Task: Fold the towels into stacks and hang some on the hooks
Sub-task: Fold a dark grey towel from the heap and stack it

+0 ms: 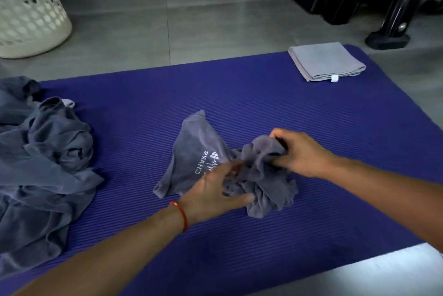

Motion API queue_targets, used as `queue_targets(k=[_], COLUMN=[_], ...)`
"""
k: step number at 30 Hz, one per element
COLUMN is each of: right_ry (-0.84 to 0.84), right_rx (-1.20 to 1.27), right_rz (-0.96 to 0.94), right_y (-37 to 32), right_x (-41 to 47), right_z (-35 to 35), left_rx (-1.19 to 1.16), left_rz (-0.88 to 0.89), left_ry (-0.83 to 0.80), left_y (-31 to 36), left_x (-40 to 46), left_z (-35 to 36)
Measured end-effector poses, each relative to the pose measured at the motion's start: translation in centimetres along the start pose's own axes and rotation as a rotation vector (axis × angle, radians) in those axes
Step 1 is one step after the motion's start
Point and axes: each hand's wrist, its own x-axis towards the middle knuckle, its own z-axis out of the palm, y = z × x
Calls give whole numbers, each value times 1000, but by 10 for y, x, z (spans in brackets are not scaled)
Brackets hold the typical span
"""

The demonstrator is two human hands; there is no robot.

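Where it lies bunched mid-mat, grey towel: right hand fingers clamped on a raised fold; left hand fingers spread, resting on it. Purple mat. Folded towel far right corner. Unfolded pile left. Laundry basket beyond.

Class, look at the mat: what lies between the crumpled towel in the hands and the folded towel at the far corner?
Head view: only bare purple mat lies between crumpled towel and folded towel.
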Motion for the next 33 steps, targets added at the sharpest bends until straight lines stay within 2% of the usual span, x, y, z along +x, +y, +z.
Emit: queue_targets(k=[2, 5, 10, 12, 14, 16, 19, 21, 23, 25, 27, 30, 31, 33], right_ry=[-16, -93, -160, -88, -27, -81, -196, -117, -26, 11, 54, 107, 126, 174], right_rx=[281, 645, 1034, 952, 696, 587, 765, 816, 857, 916, 798, 616, 587, 552], right_rz=[84, 126, 197, 206, 197, 219, 296, 302, 292, 295, 284, 286, 298, 312], right_y=[-7, -15, -13, -6, 4, 12, 22, 25, 26, 25, 27, 36, 38, 39], right_x=[6, 10, 12, 17, 20, 17, 9, 6, 6, 7, 8, 10, 9, 5], right_z=[0, -9, -40, -51, -60, -67, -56, -43, -39, -45, -51, -53, -53, -53], left_rx=[-122, 32, 61, 102, 94, 56, 127, 72, -60, -121, -125, 90, 181, 292], left_rz=[-4, 101, 150, 171, 177, 132, -10, -58, -98, -111, -105, -19, 13, -16], left_ry=[83, 299, 392, 436, 455, 405, 162, 22, -26, -35, 27, 237, 246, 141], left_y=[16, 19, 22, 24, 23, 19, 6, -4, -9, -13, -17, -24, -26, -25], left_x=[17, 36, 37, 33, 28, 25, 16, 12, 9, 9, 11, 22, 27, 34], left_z=[10, -11, -55, -63, -64, -61, -50, -41, -35, -29, -24, -26, -28, -31])
